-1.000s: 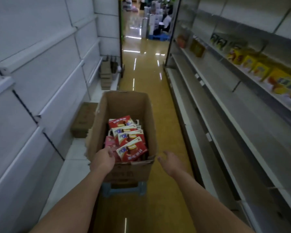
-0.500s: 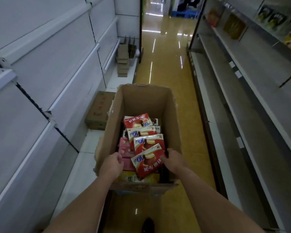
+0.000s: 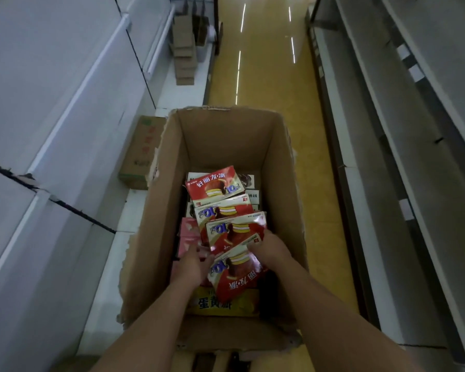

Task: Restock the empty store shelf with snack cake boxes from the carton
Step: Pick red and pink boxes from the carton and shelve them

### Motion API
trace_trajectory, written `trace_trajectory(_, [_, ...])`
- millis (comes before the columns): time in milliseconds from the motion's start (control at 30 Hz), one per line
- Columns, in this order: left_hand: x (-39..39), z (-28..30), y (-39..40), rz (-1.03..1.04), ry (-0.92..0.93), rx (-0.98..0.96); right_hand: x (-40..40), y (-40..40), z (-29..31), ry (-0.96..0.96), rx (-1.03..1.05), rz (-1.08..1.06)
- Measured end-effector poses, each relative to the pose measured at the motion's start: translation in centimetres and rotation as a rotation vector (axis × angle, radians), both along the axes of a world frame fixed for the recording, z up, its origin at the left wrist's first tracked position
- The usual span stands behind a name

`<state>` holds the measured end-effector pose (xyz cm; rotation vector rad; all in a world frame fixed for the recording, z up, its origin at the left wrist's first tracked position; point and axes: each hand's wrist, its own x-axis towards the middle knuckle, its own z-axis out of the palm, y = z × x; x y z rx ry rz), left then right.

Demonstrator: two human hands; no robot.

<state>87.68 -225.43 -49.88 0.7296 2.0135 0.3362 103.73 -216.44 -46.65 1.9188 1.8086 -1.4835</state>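
An open brown carton [image 3: 226, 138] stands in the aisle below me, holding several red snack cake boxes [image 3: 215, 186] leaning in a row. Pink boxes [image 3: 189, 237] lie at their left and a yellow box [image 3: 226, 304] at the near end. Both my hands are inside the carton. My right hand [image 3: 270, 247] grips the right edge of the nearest red box [image 3: 234, 275]. My left hand [image 3: 192, 264] holds that box's left edge, fingers curled beside the pink boxes. Grey empty shelves [image 3: 403, 167] run along the right.
White shelving [image 3: 65, 108] lines the left side. A closed brown carton [image 3: 141, 154] sits on the white base ledge at left. Stacked cardboard pieces [image 3: 184, 57] stand farther down. The yellow aisle floor [image 3: 266, 63] stretches ahead.
My view tilted down and closer to the carton. Both hands went from the carton's near rim down inside it and took hold of the nearest red box.
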Motion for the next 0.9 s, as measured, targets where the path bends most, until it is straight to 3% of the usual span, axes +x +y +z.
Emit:
trace_trajectory(167, [-0.4, -2.6, 2.4, 0.11, -0.15, 0.071, -0.7, 1.1, -3.0, -0.018, -0.083, -0.036])
trace_trajectory(233, [-0.6, -4.3, 2.8, 0.097, -0.049, 0.138, -0.7, 1.4, -3.7, -0.04, -0.065, -0.056])
trace_trajectory(367, [-0.1, -3.9, 4.4, -0.158, 0.265, 0.14, -0.7, 1.8, -4.9, -0.058, -0.038, -0.113])
trace_trajectory(533, [0.0, -5.6, 5.7, -0.358, 0.352, 0.168, -1.0, 1.9, -5.7, -0.109, 0.004, -0.027])
trace_trajectory(600, [-0.1, -5.7, 6.0, -0.344, 0.407, 0.192, -1.2, 1.9, -5.5, -0.153, 0.144, 0.104])
trace_trajectory(700, [-0.5, -5.5, 6.1, -0.345, 0.446, 0.205, -1.9, 1.5, -5.0, -0.235, 0.391, 0.517])
trace_trajectory(767, [-0.7, -5.2, 6.2, -0.327, 0.433, 0.196, -2.4, 1.2, -4.9, -0.292, 0.404, 0.75])
trace_trajectory(900, [-0.9, -4.9, 6.3, -0.403, 0.432, 0.166, -2.5, 0.6, -5.0, -0.392, 0.376, 0.988])
